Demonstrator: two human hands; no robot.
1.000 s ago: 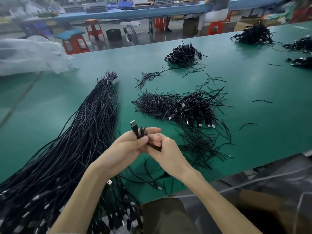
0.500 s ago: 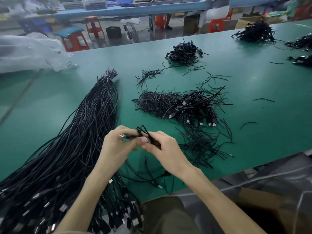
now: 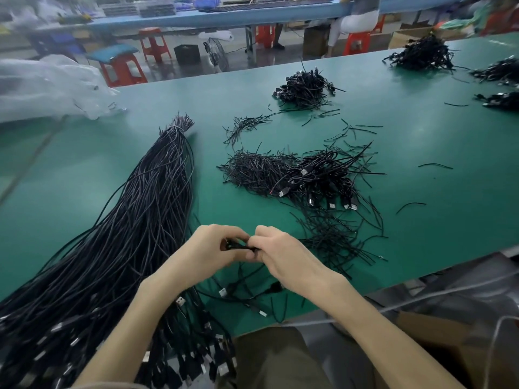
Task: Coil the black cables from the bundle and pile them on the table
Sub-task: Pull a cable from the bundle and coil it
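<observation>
A long bundle of black cables [image 3: 134, 220] lies on the green table [image 3: 421, 169], tied at its far tip and fanning toward me with USB plugs at the near end. My left hand [image 3: 207, 251] and my right hand [image 3: 283, 256] meet just above the table's front part, both pinching one small coiled black cable [image 3: 237, 245] between their fingertips. Most of that coil is hidden by the fingers. A pile of coiled cables [image 3: 323, 181] with metal plugs lies beyond my hands, mixed with thin black ties.
Further piles of coiled cables [image 3: 306, 88] sit farther back, with more at the far right [image 3: 421, 53]. Loose black ties [image 3: 337, 245] are scattered right of my hands. A clear plastic bag [image 3: 47, 88] lies at the far left. Stools and another bench stand behind the table.
The plug that stuck up above my left fingers has been folded down into the coil. Both hands have closed tighter around the cable and stayed in the same spot.
</observation>
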